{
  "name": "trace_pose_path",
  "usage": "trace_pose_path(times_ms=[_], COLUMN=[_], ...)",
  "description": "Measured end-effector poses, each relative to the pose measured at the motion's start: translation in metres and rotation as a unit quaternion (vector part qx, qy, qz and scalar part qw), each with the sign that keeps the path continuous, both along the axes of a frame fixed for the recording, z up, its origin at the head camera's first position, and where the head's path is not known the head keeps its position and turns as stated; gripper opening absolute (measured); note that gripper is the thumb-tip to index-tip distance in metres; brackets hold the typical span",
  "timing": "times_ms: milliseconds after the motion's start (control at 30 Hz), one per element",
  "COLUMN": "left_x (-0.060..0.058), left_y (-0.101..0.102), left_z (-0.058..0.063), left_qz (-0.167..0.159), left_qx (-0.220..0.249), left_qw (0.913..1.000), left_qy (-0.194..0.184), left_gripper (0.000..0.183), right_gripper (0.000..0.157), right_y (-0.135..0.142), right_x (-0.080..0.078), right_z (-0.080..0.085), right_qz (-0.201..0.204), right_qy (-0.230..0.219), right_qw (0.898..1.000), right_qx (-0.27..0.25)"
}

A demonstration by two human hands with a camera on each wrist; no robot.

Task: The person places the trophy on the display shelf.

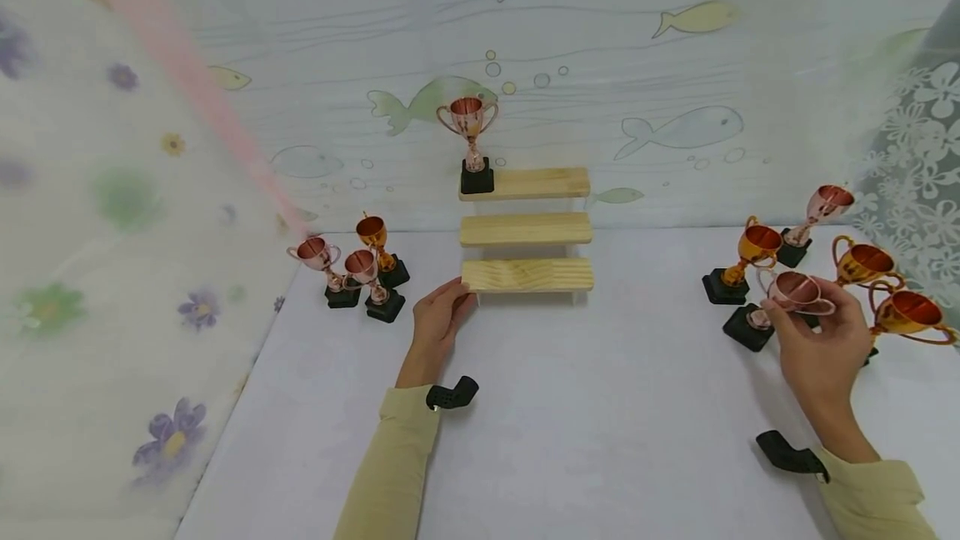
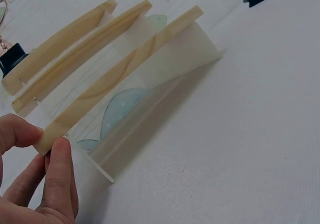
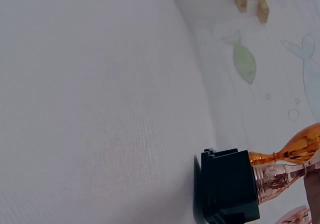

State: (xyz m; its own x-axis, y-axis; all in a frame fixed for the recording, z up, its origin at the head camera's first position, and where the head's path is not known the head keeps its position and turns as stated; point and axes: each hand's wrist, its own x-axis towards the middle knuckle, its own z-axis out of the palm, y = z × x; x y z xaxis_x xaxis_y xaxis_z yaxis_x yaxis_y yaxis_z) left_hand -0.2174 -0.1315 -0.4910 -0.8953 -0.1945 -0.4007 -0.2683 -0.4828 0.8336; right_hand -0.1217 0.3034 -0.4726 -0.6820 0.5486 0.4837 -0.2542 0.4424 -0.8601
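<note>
My left hand (image 1: 438,325) pinches the left end of the lowest board of a three-step wooden display stand (image 1: 527,276). In the left wrist view the thumb lies on top of that board (image 2: 107,86) and fingers press from below. My right hand (image 1: 828,348) grips a rose-gold trophy (image 1: 797,292) by its cup, among the trophies on the right. Its black base (image 3: 227,186) shows in the right wrist view, close to the table; the fingers are mostly out of that frame. Another rose-gold trophy (image 1: 468,117) stands at the left end of the top board.
Around the right hand stand a gold trophy (image 1: 759,244), a rose-gold trophy (image 1: 828,202) behind, and two gold ones, the nearer gold trophy (image 1: 907,312) at far right. Left of the stand are two rose-gold trophies and a gold trophy (image 1: 372,232). A fish-print curtain (image 1: 562,115) hangs behind.
</note>
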Motion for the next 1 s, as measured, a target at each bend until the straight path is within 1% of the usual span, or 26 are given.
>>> trace_pose_path(times_ms=[67, 233, 333, 433, 500, 733, 933, 1000], left_x=[0.000, 0.000, 0.001, 0.001, 0.001, 0.001, 0.000, 0.000], left_y=[0.000, 0.002, 0.002, 0.003, 0.003, 0.003, 0.004, 0.004], left_z=[0.000, -0.002, -0.002, -0.002, -0.002, -0.001, 0.002, 0.002], left_qz=[-0.001, 0.003, 0.008, 0.012, 0.013, 0.015, 0.015, 0.016], left_qx=[0.000, -0.003, -0.003, -0.001, -0.002, -0.005, 0.002, 0.002], left_qw=[1.0000, 1.0000, 1.0000, 0.9999, 0.9999, 0.9999, 0.9998, 0.9998], left_qy=[0.000, -0.003, -0.004, -0.003, -0.002, -0.003, -0.010, -0.012], left_gripper=[0.037, 0.036, 0.035, 0.036, 0.036, 0.034, 0.035, 0.035], right_gripper=[0.057, 0.061, 0.063, 0.063, 0.063, 0.069, 0.077, 0.077], right_y=[-0.002, -0.010, -0.014, -0.017, -0.019, -0.033, -0.044, -0.049], right_x=[0.004, 0.014, 0.017, 0.018, 0.018, 0.014, 0.004, 0.000], right_z=[0.002, 0.009, 0.012, 0.011, 0.012, 0.014, 0.010, 0.011], right_qz=[0.007, 0.042, 0.070, 0.106, 0.126, 0.177, 0.215, 0.226], right_qy=[0.001, 0.003, 0.019, 0.042, 0.049, 0.049, 0.047, 0.046], right_qw=[1.000, 0.999, 0.997, 0.993, 0.989, 0.980, 0.968, 0.966], right_qx=[0.005, 0.018, 0.028, 0.041, 0.052, 0.080, 0.117, 0.119])
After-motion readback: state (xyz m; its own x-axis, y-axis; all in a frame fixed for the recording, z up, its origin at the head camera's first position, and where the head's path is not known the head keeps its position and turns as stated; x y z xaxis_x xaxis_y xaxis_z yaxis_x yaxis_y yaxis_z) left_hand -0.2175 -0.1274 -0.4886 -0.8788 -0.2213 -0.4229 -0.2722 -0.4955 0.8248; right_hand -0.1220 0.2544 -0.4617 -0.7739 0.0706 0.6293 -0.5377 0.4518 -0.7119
